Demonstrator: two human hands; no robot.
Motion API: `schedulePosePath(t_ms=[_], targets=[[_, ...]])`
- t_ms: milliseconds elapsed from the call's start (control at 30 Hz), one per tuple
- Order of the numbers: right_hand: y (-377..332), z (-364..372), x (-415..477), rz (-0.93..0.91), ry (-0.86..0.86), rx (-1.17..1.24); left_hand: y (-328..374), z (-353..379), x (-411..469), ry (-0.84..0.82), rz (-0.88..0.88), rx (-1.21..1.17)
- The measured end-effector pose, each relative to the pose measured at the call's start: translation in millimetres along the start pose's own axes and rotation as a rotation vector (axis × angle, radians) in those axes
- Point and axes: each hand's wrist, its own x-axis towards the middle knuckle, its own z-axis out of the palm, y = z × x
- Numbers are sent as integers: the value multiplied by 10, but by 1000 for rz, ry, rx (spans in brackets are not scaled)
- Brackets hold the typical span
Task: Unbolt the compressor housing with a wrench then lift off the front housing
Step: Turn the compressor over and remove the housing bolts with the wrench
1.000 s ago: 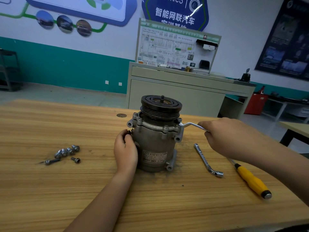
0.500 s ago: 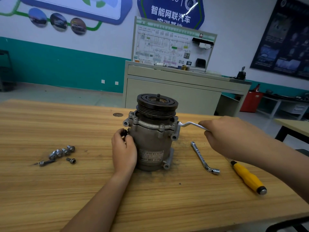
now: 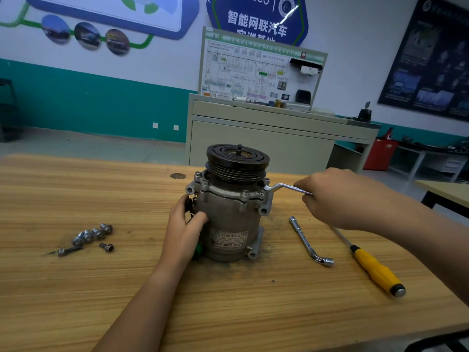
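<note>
A grey metal compressor (image 3: 232, 219) stands upright in the middle of the wooden table (image 3: 228, 306), its black pulley (image 3: 237, 158) on top. Bolts ring the front housing flange (image 3: 223, 190). My left hand (image 3: 184, 224) presses against the compressor's left side, thumb on the body. My right hand (image 3: 337, 196) grips the handle of a bent silver wrench (image 3: 280, 186), whose head sits on a bolt at the flange's right side.
Several loose bolts (image 3: 88, 237) lie on the table to the left. A second silver socket wrench (image 3: 308, 241) and a yellow-handled screwdriver (image 3: 375, 269) lie to the right. A grey cabinet (image 3: 266, 138) with a wiring board stands behind the table.
The wrench handle and my right hand have barely shifted. The view itself has drifted slightly. My left hand stays on the compressor's side.
</note>
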Motion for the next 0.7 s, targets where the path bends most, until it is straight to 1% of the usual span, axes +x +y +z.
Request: schedulePosePath(t_ms=[133,233,367,467,633,700], targets=[[5,18,-22,-1,3,39,62,-164,8,-214,-32,161],[7,20,-29,-1,14,17,49,-199,57,-291,14,313],[22,-30,-21,-25,31,-75,32,-242,114,-293,18,398],[55,-72,-40,-25,15,-72,23,-276,135,-284,24,427],[35,-16,-102,-77,-82,-30,56,-310,144,-299,-1,350],[31,-16,-136,-78,-66,-4,69,-326,139,-297,-5,312]])
